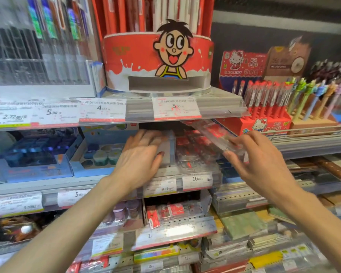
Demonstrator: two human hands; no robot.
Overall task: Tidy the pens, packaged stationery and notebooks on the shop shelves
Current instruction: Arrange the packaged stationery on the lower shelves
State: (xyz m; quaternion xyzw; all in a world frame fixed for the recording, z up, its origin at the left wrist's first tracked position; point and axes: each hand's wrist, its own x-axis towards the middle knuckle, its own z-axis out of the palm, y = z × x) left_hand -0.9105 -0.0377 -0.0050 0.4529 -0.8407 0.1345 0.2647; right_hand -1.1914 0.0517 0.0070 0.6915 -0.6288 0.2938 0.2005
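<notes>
The step in hand looks like returning a loose pack to its stack on the middle shelf (106, 186), part of tidying the packaged stationery. The right hand (258, 160) pinches a clear flat pack (211, 134) with red printing between thumb and fingers, holding it tilted, its far end raised toward the underside of the upper shelf (138, 110). The left hand (140, 156) lies with fingers mostly straight against a pale upright box (167, 148), its thumb on the box's near face, seemingly steadying or pushing it aside; whether it truly grips is hard to tell through the blur. Between and just behind the two hands sits the stack of similar clear red packs (193, 152), directly under the held one. The next move probably calls for levelling the pack and lowering it squarely onto that stack, while the left hand keeps the box from tipping into the gap. The price tags (197, 181) front the shelf edge below.
</notes>
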